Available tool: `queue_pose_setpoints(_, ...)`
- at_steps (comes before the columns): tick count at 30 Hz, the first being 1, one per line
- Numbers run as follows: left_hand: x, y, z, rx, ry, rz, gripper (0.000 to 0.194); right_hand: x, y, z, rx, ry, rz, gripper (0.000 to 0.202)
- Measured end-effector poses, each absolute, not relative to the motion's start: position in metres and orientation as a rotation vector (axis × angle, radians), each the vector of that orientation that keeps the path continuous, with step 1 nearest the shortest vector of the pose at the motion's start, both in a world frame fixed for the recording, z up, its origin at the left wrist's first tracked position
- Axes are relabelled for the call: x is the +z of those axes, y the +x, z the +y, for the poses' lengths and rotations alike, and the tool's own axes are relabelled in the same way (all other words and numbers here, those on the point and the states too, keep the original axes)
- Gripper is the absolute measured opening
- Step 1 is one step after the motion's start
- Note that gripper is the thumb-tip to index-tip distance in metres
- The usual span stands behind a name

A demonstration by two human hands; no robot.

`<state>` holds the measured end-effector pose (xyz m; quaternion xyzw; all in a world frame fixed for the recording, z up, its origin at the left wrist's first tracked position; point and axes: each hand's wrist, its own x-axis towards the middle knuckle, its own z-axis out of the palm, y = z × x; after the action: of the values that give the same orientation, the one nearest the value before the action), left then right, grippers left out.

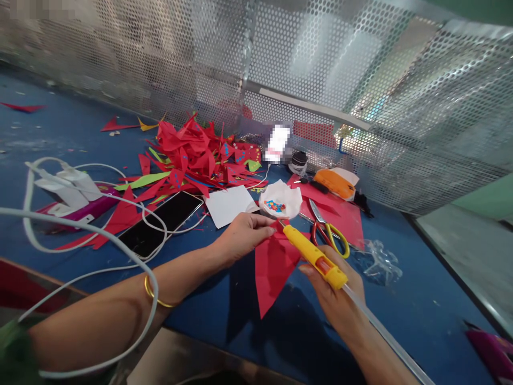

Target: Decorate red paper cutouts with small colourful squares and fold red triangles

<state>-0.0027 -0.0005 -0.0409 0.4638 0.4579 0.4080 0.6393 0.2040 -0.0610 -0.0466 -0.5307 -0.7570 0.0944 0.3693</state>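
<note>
My left hand (250, 235) pinches the upper edge of a folded red paper piece (274, 270), whose pointed end hangs down toward me. In my right hand (336, 283) is a yellow glue gun (308, 251) with a clear glue stick (380, 326) running out of its back end. The gun's nozzle is at the top of the red paper, close to my left fingertips; whether it touches cannot be made out. Just beyond the hands sits a white paper-lined bowl (282, 195) with small blue, red and orange bits. Scissors (326, 227) with red and yellow handles lie beside the gun.
A heap of red paper pieces (192, 149) lies at the back left. A dark-screened phone (160, 224), white card (230, 205), looping white cables (156, 283) and a purple power strip (92, 206) are on the left. An orange tool (334, 183) and crumpled clear plastic (379, 262) lie right.
</note>
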Motion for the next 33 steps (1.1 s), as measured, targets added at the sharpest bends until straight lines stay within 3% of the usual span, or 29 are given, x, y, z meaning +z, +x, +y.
queue_pose_setpoints(33, -0.0417, -0.0017, -0.0012, 0.932, 1.091, 0.972, 0.02, -0.0484, 0.2079, -0.061, 0.066, -1.36, -2.048, 0.027)
